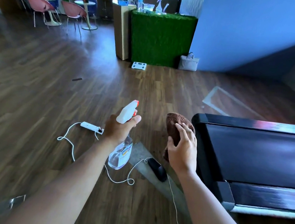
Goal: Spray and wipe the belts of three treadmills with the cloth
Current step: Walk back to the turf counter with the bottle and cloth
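On the wood-plank floor (34, 99), a treadmill (225, 194) at right shows a flat, glossy black belt (259, 154). The left hand (117, 128) grips a clear plastic bottle (121, 153) with a white spray head; the right hand (182, 151) clutches a fuzzy brown cloth (175, 124) beside the belt's end. The bottle's blue-yellow label is unreadable.

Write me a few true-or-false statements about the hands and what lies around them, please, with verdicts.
1. The left hand holds the bottle. True.
2. The cloth in the right hand is white. False: it is brown.
3. The treadmill lies to the right of both hands. True.
4. The power strip lies on the treadmill. False: it lies on the floor.
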Demonstrator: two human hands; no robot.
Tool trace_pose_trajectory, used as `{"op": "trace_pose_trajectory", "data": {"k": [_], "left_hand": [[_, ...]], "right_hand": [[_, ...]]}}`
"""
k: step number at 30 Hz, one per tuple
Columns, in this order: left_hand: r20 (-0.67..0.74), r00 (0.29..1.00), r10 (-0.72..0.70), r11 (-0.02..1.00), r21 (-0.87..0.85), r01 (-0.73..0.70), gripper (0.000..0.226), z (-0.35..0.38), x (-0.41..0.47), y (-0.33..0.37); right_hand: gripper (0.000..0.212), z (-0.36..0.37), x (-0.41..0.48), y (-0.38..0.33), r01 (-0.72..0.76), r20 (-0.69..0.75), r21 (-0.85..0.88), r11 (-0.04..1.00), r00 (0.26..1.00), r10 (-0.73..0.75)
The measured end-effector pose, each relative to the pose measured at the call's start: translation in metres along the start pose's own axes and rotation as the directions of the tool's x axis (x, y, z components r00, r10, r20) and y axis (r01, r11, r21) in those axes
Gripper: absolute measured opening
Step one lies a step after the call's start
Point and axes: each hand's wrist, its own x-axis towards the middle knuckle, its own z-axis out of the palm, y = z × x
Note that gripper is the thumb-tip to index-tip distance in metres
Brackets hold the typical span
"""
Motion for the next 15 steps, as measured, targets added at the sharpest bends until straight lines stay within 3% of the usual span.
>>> {"op": "trace_pose_trajectory", "data": {"k": [15], "left_hand": [[-0.014, 0.999, -0.034, 0.999, -0.015, 0.034, 0.030, 0.149, 0.196, 0.007]], "right_hand": [[0.051, 0.005, 0.242, 0.096, 0.031, 0.033, -0.029, 0.999, 0.999, -0.030]]}}
